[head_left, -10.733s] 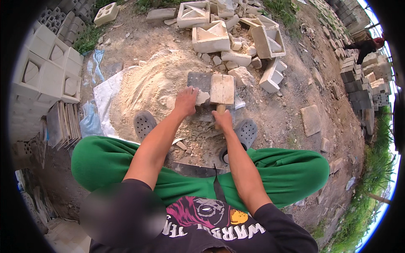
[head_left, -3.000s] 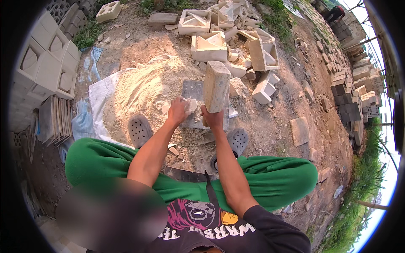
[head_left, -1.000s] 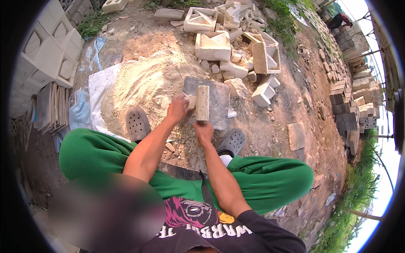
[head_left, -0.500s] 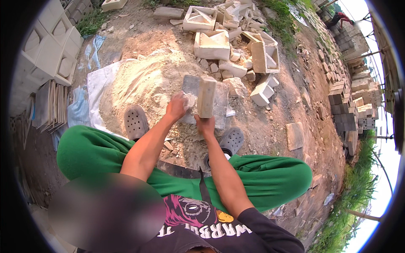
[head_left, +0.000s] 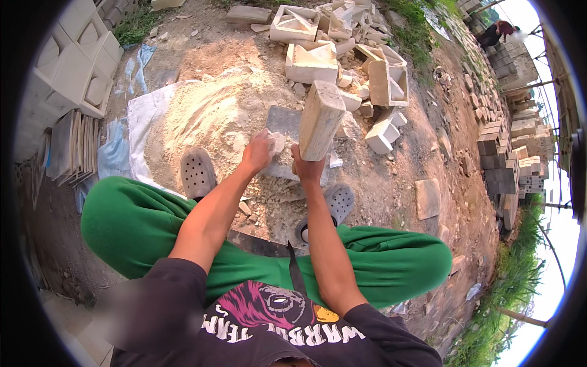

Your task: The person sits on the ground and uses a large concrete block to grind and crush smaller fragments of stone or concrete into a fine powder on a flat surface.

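My right hand (head_left: 309,167) is closed around the handle of a mallet with a large, worn block head (head_left: 322,119), which looks wooden. The mallet head is raised above the grey slab (head_left: 283,119) on the ground between my feet. My left hand (head_left: 257,150) has its fingers closed on a pale stone chunk (head_left: 277,144) over the slab's left part. Crumbs and dust lie on the slab around the chunk. The mallet head and my right hand hide the slab's right part.
Pale rubble is heaped on a white sheet (head_left: 147,113) at the left. Broken cast blocks (head_left: 310,64) lie beyond the slab. Patterned blocks (head_left: 79,55) are stacked at far left beside thin boards (head_left: 82,147). At the far right another person (head_left: 496,33) bends near block stacks.
The mallet in my right hand has risen and shifted a little to the right, its head tilting. My left hand stays at nearly the same spot with the chunk.
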The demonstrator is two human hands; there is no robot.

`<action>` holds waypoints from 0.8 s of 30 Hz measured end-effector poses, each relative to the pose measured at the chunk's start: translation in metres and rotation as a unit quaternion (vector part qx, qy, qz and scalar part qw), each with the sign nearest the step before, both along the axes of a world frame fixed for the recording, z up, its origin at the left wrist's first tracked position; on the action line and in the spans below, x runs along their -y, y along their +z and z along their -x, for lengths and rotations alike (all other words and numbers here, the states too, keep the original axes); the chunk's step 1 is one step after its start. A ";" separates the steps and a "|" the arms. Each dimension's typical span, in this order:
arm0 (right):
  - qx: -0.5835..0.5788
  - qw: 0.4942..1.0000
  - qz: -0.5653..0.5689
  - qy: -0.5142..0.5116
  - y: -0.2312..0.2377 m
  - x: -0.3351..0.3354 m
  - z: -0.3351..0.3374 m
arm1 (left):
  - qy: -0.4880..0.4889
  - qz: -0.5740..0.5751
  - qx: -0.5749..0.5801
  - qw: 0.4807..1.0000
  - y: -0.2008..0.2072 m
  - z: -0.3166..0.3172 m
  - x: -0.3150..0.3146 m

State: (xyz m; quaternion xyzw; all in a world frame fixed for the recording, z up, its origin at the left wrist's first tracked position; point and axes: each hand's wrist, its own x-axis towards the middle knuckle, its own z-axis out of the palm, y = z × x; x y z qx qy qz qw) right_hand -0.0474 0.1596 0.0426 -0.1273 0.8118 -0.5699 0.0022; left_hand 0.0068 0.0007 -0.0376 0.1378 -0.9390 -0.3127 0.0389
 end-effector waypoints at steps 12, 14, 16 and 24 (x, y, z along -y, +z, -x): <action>0.148 0.981 -0.107 -0.063 -0.065 -0.022 -0.019 | -0.001 -0.027 -0.034 0.999 -0.012 0.000 -0.003; 0.045 0.991 -0.125 0.005 -0.028 -0.009 -0.005 | 0.006 -0.015 -0.044 0.999 -0.017 -0.007 0.004; 0.041 0.997 -0.071 0.006 -0.027 -0.008 0.000 | 0.005 -0.018 -0.036 0.999 -0.014 -0.004 0.002; 0.229 0.952 -0.199 -0.048 -0.078 -0.020 -0.052 | 0.007 -0.030 0.004 1.000 -0.008 0.005 0.003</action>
